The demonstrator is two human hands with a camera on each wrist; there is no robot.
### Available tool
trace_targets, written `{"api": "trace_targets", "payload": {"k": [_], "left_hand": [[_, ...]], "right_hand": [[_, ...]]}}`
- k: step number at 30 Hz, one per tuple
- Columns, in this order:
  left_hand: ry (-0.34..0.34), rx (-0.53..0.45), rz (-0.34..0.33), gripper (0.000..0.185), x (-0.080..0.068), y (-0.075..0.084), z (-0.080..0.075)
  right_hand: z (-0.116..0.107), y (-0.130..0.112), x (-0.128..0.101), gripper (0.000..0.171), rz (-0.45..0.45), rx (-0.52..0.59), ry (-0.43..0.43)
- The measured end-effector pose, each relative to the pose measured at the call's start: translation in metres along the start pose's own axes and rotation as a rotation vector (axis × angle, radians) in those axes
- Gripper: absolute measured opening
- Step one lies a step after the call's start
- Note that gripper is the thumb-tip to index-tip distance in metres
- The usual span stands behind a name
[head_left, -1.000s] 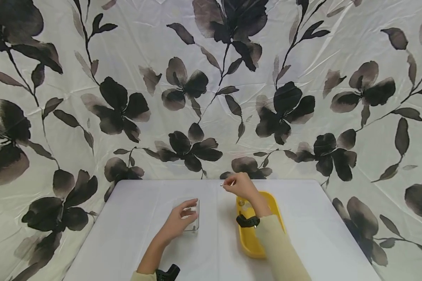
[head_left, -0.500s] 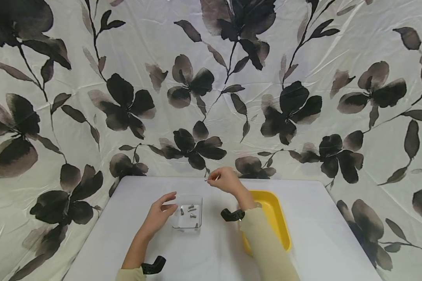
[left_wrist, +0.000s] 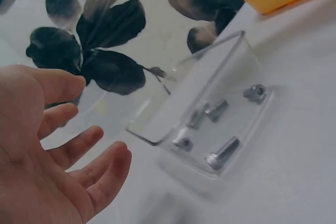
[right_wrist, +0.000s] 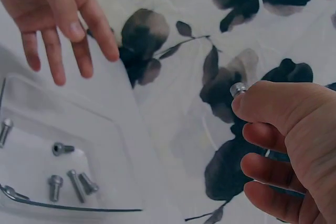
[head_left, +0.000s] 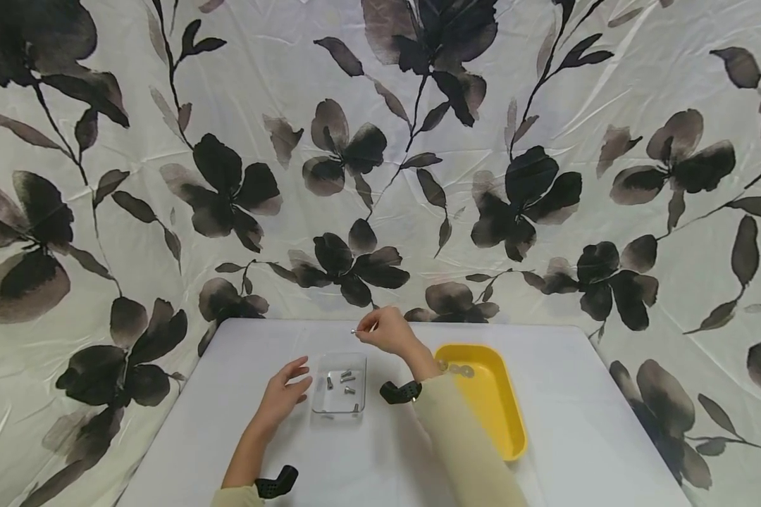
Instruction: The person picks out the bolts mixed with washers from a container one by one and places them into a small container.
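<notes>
A small silver socket-head screw (right_wrist: 238, 88) is pinched between the thumb and forefinger of my right hand (head_left: 390, 332), held above the table beyond a clear plastic box (head_left: 339, 414). Inside the box lie several silver socket-head screws (left_wrist: 222, 153), scattered on its floor. Just left of the box, my left hand (head_left: 282, 394) hovers with loosely bent fingers apart from each other and nothing in them. A gap separates it from the box wall in the left wrist view.
To the right of the box stands a yellow tray (head_left: 518, 429), partly behind my right forearm. Translucent round discs (head_left: 466, 370) lie at its far end. The white table (head_left: 564, 394) meets a floral-patterned cloth (head_left: 418, 211) at its back edge.
My right hand has moved left with the screw, from near the yellow tray to beyond the clear box. My left hand has drawn back leftward from over the box, uncovering the screws.
</notes>
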State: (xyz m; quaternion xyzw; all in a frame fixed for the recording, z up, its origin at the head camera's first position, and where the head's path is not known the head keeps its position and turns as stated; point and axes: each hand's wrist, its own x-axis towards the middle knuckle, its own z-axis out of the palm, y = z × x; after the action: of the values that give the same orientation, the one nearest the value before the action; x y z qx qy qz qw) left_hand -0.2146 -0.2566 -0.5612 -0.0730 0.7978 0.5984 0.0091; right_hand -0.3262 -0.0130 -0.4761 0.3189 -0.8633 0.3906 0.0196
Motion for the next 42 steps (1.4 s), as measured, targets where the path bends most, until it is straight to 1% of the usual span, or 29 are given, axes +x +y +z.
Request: {"api": "trace_targets", "payload": {"k": [5, 9, 14, 18, 20, 24, 28, 32, 38, 42], "left_hand": [[0.013, -0.009, -0.032, 0.054, 0.004, -0.014, 0.007], [0.015, -0.014, -0.040, 0.053, 0.007, -0.025, 0.013], [0.017, -0.020, -0.050, 0.052, 0.009, -0.037, 0.018], [0.014, 0.008, -0.055, 0.057, 0.012, -0.043, 0.022], [0.015, 0.013, -0.055, 0.060, 0.013, -0.045, 0.024], [0.007, -0.012, -0.069, 0.062, 0.014, -0.048, 0.025], [-0.012, -0.025, -0.056, 0.062, 0.014, -0.048, 0.025], [-0.026, -0.042, -0.065, 0.062, 0.013, -0.048, 0.022], [-0.056, -0.090, -0.070, 0.062, 0.011, -0.048, 0.021], [-0.080, -0.108, -0.069, 0.062, 0.011, -0.048, 0.021]], "right_hand": [[0.011, 0.003, -0.001, 0.005, 0.002, -0.004, 0.021], [0.018, 0.004, -0.003, 0.004, 0.006, 0.007, 0.030], [0.027, 0.005, -0.005, 0.004, 0.034, 0.017, 0.001], [0.034, 0.008, -0.005, 0.004, 0.050, 0.030, -0.006], [0.038, 0.009, -0.006, 0.004, 0.058, 0.031, -0.011], [0.046, 0.013, -0.008, 0.004, 0.064, 0.020, -0.024], [0.052, 0.015, -0.009, 0.004, 0.060, 0.018, -0.007], [0.060, 0.017, -0.011, 0.004, 0.063, 0.024, -0.006], [0.070, 0.018, -0.013, 0.004, 0.111, 0.058, -0.033], [0.073, 0.017, -0.014, 0.004, 0.131, 0.061, -0.043]]}}
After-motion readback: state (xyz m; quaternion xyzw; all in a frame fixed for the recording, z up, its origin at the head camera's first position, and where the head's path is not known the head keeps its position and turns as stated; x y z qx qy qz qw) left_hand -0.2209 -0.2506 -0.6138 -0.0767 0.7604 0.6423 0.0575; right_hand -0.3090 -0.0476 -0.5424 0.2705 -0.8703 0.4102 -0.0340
